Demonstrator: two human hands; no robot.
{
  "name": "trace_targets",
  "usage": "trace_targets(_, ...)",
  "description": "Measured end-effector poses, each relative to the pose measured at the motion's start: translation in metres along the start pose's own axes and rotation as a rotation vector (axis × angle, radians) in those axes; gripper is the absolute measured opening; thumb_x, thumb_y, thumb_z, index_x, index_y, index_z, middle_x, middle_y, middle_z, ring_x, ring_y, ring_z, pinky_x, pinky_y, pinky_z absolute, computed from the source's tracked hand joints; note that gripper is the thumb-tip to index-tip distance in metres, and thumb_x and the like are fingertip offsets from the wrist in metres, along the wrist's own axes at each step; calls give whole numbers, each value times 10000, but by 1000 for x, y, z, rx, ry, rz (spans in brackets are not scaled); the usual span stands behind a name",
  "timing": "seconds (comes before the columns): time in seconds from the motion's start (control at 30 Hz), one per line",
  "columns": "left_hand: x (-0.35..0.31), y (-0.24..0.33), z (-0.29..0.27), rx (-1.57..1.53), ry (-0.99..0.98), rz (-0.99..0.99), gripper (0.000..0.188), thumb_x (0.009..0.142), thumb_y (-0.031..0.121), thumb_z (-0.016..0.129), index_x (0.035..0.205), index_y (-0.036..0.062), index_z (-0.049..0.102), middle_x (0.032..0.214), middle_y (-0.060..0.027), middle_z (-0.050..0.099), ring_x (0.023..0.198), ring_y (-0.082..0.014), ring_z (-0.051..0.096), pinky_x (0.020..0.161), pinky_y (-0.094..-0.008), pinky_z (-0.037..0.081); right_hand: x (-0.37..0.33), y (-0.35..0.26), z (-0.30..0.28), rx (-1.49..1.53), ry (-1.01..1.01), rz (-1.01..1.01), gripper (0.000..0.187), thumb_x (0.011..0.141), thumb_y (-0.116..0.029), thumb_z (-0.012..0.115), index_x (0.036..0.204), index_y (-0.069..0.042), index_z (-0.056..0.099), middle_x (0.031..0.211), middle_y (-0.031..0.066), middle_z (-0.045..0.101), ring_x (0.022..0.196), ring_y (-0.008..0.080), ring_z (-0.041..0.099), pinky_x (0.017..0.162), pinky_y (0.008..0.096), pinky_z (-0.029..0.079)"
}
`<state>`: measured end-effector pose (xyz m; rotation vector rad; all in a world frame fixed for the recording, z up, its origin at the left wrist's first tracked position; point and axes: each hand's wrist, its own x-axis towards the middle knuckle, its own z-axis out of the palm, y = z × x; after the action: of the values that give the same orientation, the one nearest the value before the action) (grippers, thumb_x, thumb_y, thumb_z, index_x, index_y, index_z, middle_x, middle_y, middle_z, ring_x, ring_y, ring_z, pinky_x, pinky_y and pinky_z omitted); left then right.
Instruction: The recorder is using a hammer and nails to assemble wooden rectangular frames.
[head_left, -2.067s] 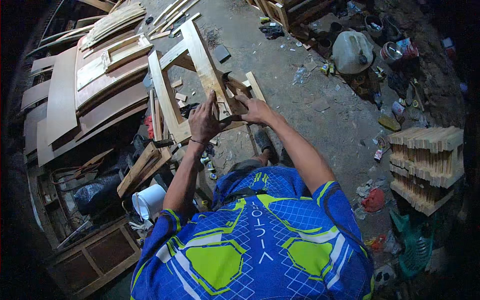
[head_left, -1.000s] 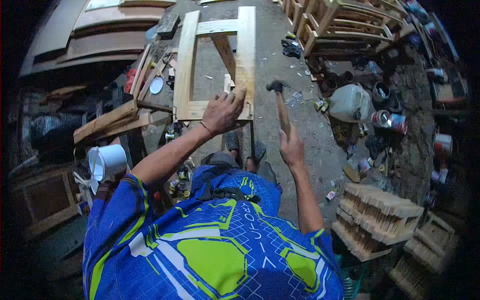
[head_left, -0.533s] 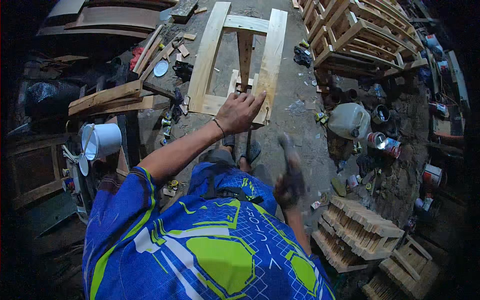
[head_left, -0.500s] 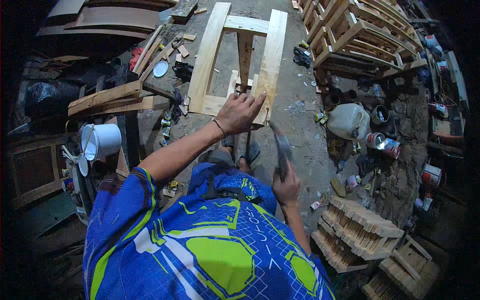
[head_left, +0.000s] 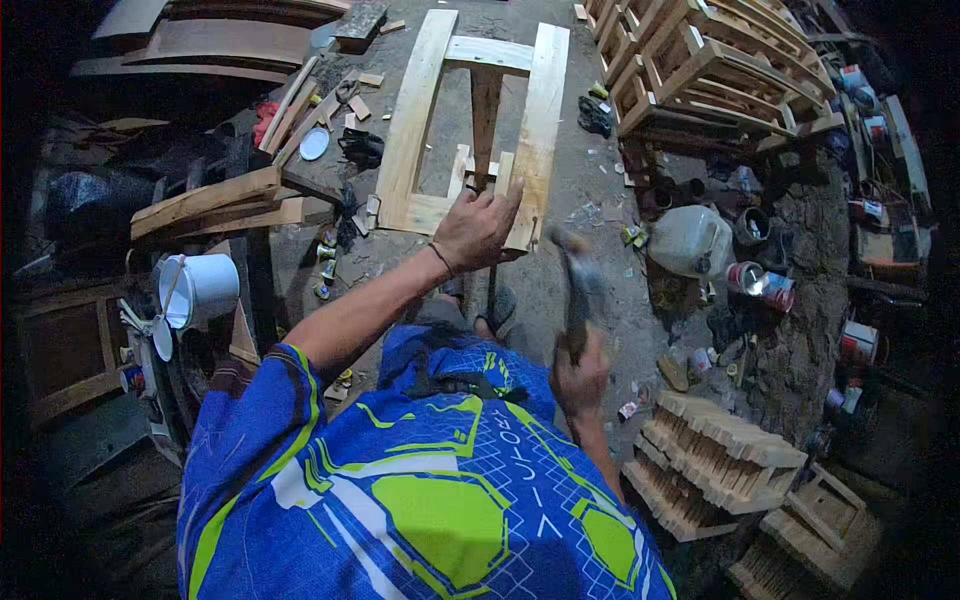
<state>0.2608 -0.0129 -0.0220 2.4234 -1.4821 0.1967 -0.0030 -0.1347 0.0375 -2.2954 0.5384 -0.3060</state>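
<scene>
Head view showed the left hand (head_left: 478, 228) pressed with spread fingers on the near end of a pale wooden frame (head_left: 420, 130) lying flat on the dusty floor (head_left: 600, 300). To its right, the right hand (head_left: 580, 378) was clenched around a hammer (head_left: 574, 282), blurred, its head raised just beside the frame's right rail.

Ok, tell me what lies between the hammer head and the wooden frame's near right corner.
In the head view, only a short stretch of bare, dusty floor separates the blurred hammer from the wooden frame. The left hand rests on that corner.
</scene>
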Motion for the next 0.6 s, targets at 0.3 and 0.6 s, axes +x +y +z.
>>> trace_targets(0.3, -2, 4, 9, 32, 48, 0, 731, 829, 196, 606, 1453, -79, 342, 872, -84, 622, 780, -196, 602, 692, -341, 467, -1, -12, 9, -125, -47, 105, 207, 907, -207, 659, 1035, -78, 560, 870, 174, 660, 785, 392, 660, 664, 466, 527)
trace_targets(0.6, 0, 3, 3, -40, -48, 8, 978, 760, 367, 718, 1463, -128, 251, 832, -104, 612, 811, -237, 603, 770, -385, 451, 13, 7, 12, -224, -254, 292, 244, 944, -294, 629, 1039, -122, 485, 872, 108, 640, 689, 245, 619, 567, 442, 498)
